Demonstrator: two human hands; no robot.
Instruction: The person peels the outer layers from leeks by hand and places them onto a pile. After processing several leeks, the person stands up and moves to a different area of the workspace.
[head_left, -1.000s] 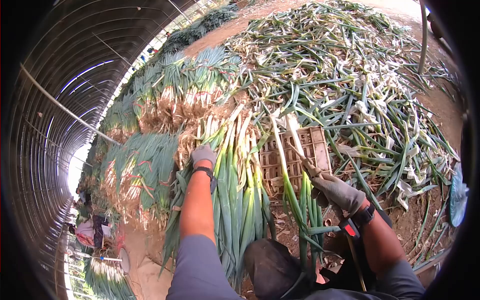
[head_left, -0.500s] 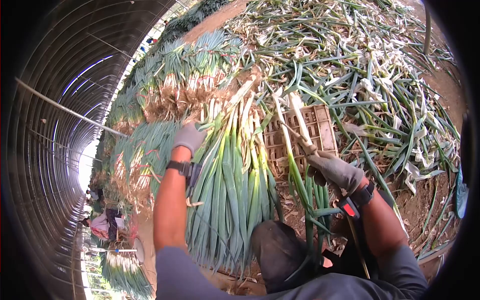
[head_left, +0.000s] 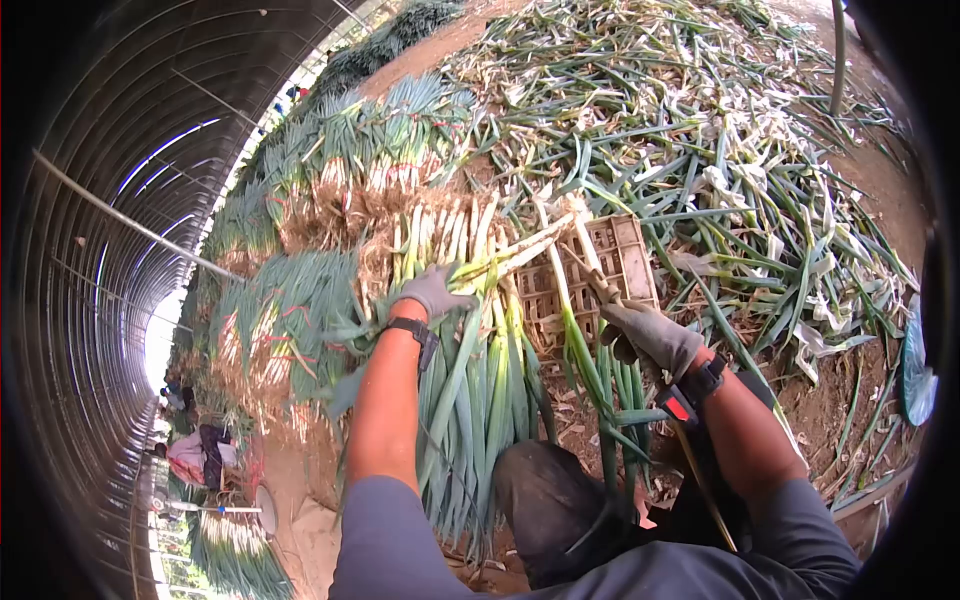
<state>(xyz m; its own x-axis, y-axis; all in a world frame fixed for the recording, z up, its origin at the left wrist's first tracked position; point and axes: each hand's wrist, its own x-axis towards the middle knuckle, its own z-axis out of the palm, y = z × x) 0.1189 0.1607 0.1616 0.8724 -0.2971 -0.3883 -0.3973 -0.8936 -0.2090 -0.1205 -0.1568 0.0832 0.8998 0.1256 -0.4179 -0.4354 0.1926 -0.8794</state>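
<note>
My left hand (head_left: 435, 293), in a grey glove, lies on the pile of long green onions (head_left: 465, 390), its fingers against some stalks. Two or so pale stalks (head_left: 525, 248) slant from beside it across to the crate. My right hand (head_left: 650, 338), also gloved, is closed round a thin stick-like thing, whose tip points up and left. Green onions with white stems (head_left: 562, 285) hang just left of this hand, over the plastic crate (head_left: 637, 262). Whether its fingers also grip them is hard to tell.
Tied onion bundles (head_left: 280, 340) lie in rows at the left. Loose leaves and peelings (head_left: 740, 190) heap up behind and to the right. A metal pole (head_left: 838, 60) stands at the upper right. A blue plastic bag (head_left: 917, 370) lies at the far right. People are at the far left.
My left hand has moved right onto the onions, and the slanting stalks have swung right, their root ends now over the crate. My right hand has shifted slightly left in view.
</note>
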